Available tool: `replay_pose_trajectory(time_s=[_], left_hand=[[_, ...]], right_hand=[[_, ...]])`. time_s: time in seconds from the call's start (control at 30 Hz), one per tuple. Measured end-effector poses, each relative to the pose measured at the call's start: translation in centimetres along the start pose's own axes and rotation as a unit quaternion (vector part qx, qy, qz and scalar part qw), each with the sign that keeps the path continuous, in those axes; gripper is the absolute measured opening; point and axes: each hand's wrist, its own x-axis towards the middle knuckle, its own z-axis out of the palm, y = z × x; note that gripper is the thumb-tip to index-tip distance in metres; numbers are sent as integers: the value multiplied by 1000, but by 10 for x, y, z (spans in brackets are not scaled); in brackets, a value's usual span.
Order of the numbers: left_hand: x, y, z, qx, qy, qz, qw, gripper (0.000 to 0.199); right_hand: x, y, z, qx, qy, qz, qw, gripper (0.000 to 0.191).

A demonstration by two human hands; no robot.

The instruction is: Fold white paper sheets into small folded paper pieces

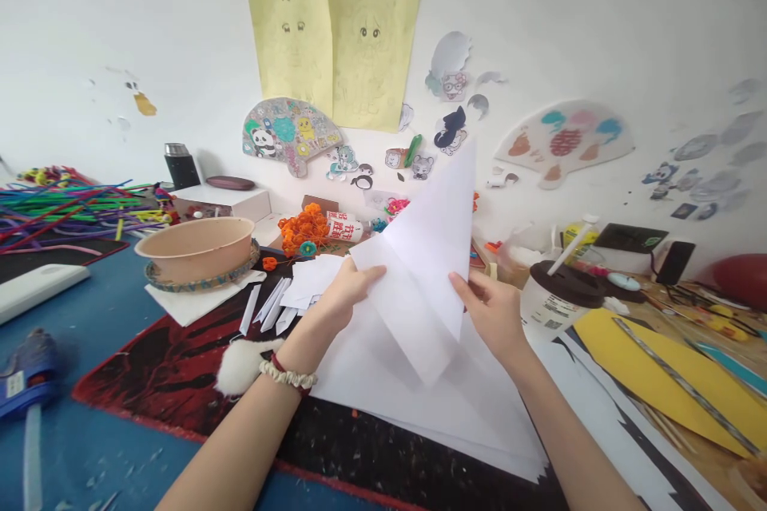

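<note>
A white sheet of paper (428,255), folded over on the diagonal, is held up between my two hands above the desk. My left hand (353,283) pinches its left edge, the thumb lying on the front. On the right edge, my right hand (488,303) grips the paper between thumb and fingers. The fingers behind the sheet are partly hidden. Beneath it lie larger white sheets (479,431) on a red and black mat (173,375). A white fluffy object (240,367) sits beside my left wrist.
Left are a beige bowl (197,243), a blue glue gun (29,383) and many colourful pipe cleaners (72,207). Small folded papers (305,283) and orange flowers (304,230) lie behind my left hand. A lidded cup with a straw (554,295) and yellow paper (659,375) are right.
</note>
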Motion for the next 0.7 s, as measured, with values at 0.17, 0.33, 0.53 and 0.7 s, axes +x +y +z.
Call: replay_pose_trajectory(time_s=[0.17, 0.33, 0.53, 0.7], left_hand=[[5, -6, -6, -63, -6, -13, 998, 42], [9, -8, -10, -91, -17, -11, 996, 40], [6, -5, -17, -51, -74, -41, 995, 29], [2, -4, -17, -4, -147, -53, 988, 29]], right_hand=[[4, 2, -2, 248, -122, 198, 940, 34], [4, 10, 0, 261, -171, 284, 907, 43], [8, 35, 10, 33, 57, 149, 987, 85], [6, 18, 8, 3, -49, -17, 999, 48]])
